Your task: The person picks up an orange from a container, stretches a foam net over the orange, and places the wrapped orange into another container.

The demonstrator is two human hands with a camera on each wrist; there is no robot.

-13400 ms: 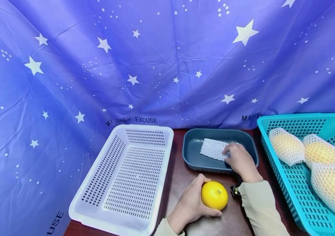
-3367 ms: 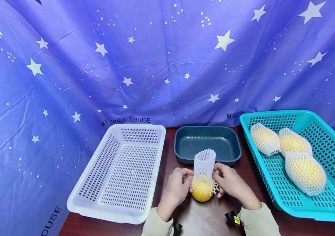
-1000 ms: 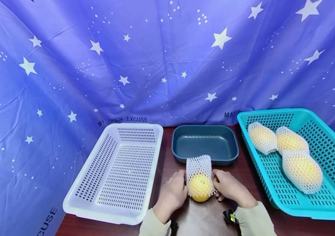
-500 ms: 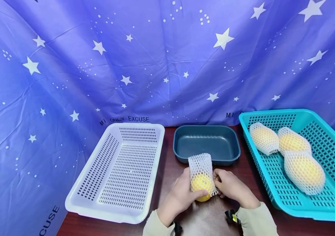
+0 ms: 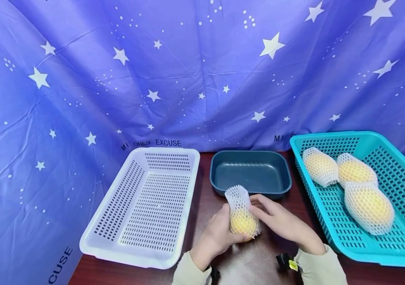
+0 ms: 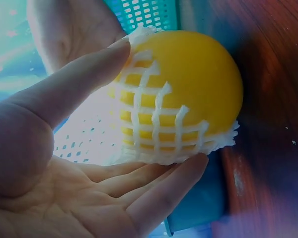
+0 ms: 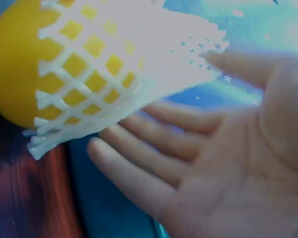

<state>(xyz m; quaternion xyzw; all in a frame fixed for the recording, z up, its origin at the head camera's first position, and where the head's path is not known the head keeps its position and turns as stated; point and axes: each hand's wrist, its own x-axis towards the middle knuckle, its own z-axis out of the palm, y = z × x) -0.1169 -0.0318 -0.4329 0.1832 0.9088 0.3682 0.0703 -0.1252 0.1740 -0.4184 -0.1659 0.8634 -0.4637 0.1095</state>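
Note:
A yellow orange [image 6: 208,74] sits partly inside a white foam net [image 5: 238,198], whose loose end points toward the dark blue tray. My left hand [image 5: 217,232] grips the orange through the net, thumb on the near side and fingers on the other, as the left wrist view shows. Bare yellow peel shows at the net's frayed edge. My right hand [image 5: 285,221] is at the net's right side with fingers fairly straight. In the right wrist view its fingers [image 7: 139,173] lie along the underside of the net and the thumb tip reaches the net's narrow end.
A white perforated basket [image 5: 184,221] stands to the left. Behind the hands is the dark blue tray [image 5: 250,180]. To the right, a teal basket [image 5: 312,209] holds three netted fruits [image 5: 369,208]. A purple star-patterned curtain [image 5: 188,79] hangs behind the brown table [image 5: 116,273].
The net moved from the tray onto the orange. The left hand went from the net's edge to gripping the orange; the right hand left the lower edge and moved up along the net.

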